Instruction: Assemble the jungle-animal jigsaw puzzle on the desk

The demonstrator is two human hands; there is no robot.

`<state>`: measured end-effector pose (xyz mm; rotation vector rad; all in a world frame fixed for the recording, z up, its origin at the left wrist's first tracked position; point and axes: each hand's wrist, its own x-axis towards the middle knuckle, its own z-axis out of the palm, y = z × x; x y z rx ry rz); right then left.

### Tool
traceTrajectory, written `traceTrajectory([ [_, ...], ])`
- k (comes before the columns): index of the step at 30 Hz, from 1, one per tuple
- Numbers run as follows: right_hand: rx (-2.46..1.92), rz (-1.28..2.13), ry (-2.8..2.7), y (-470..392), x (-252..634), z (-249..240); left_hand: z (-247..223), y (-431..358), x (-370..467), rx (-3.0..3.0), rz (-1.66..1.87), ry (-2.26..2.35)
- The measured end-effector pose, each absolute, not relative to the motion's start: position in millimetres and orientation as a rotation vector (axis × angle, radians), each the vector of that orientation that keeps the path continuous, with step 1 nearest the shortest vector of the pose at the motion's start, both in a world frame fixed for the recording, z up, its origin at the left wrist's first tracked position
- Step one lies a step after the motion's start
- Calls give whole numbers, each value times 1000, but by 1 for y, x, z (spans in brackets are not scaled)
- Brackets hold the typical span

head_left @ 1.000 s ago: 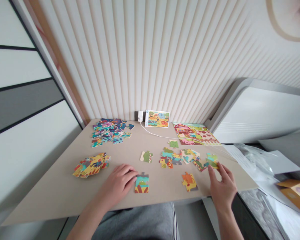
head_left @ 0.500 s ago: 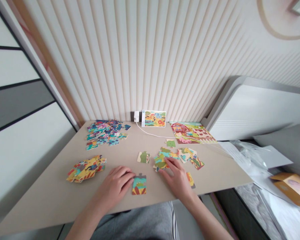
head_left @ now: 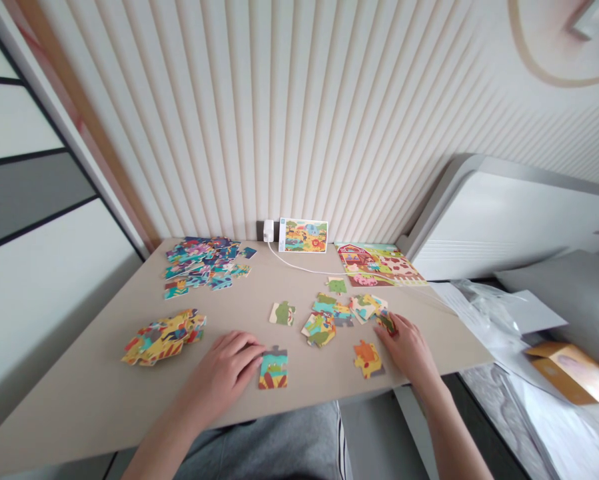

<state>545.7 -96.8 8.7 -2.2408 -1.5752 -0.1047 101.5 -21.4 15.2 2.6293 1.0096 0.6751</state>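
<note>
A crocodile puzzle piece (head_left: 274,370) lies flat near the table's front edge. My left hand (head_left: 232,363) rests beside it, fingers bent and close together, fingertips at its left edge. To the right, my right hand (head_left: 404,340) has thumb and fingers closed around a dark green and red puzzle piece (head_left: 388,323), partly hidden by the fingers. Just left of that hand is a small heap of pale pieces (head_left: 366,307). An orange and yellow puzzle piece (head_left: 368,360) lies nearer me. Several overlapping green and blue pieces (head_left: 322,327) form a cluster in the middle.
A green-bush piece (head_left: 282,313) and a green piece (head_left: 337,285) lie apart. Piles of yellow pieces (head_left: 166,337) and purple-blue pieces (head_left: 206,260) are leftward. A picture card (head_left: 303,236) leans on the wall beside a white charger (head_left: 268,231); its cable crosses a farm puzzle (head_left: 379,265).
My right hand has moved right, from the middle cluster to the dark green and red piece, uncovering the orange and yellow piece. My left hand stays by the crocodile piece. The view shifts slightly.
</note>
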Motion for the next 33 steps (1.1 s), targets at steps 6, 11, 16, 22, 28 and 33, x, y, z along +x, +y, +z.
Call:
traceTrajectory([
  [6,-2263,-24,-1505,-113,568,6,16,-21,102,2639,707,1013],
  [11,-2097,-115,-1432,-123,566,7,15,-21,102,2650,724,1003],
  [16,-1956,-185,-1392,-121,559,8,15,-21,102,2627,683,1021],
  [22,-2019,-34,-1306,-116,568,-4,17,-22,102,2608,658,1027],
  [28,-2085,28,-1198,-120,575,-1,16,-22,102,2606,670,1024],
  [33,-2086,34,-1201,-119,581,2,15,-22,102,2603,636,1026],
])
